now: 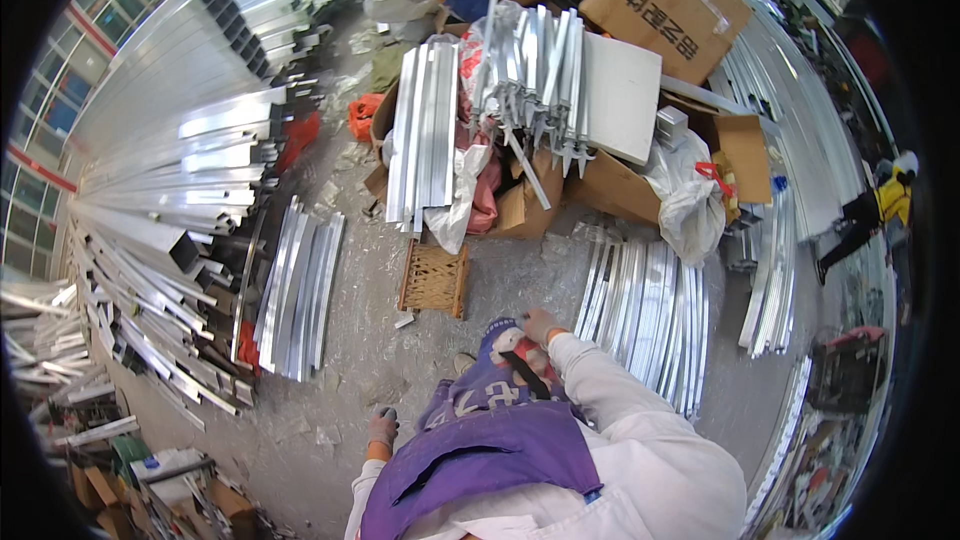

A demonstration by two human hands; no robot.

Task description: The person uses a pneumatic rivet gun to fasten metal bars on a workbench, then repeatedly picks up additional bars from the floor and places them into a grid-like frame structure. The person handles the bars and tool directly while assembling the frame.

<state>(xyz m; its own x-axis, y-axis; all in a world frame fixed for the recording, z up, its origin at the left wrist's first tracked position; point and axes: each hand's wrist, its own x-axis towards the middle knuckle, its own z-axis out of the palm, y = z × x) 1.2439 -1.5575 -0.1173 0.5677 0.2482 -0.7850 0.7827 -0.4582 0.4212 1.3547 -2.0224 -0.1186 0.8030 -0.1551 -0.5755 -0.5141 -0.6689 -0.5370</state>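
Observation:
My left hand (382,429), in a grey work glove with dark fingertips, hangs low beside the purple apron (487,461). Its fingers are partly curled, and I cannot make out anything in them. In front of me my right hand (538,325), also gloved, is at the apron's printed lower part, near the far hem; whether it grips the cloth is unclear. Beyond it stands a small wooden stool with a woven seat (433,279). To the right of my right arm lies a row of long silvery metal profiles (649,315) on the floor.
Cartons (667,7) and bags hold up more metal profiles (424,135) ahead. On the left are a floor bundle of profiles (300,292) and large stacks of metal tubes (225,135). A person in a yellow top (894,199) is at far right. Scraps litter the concrete floor (360,240).

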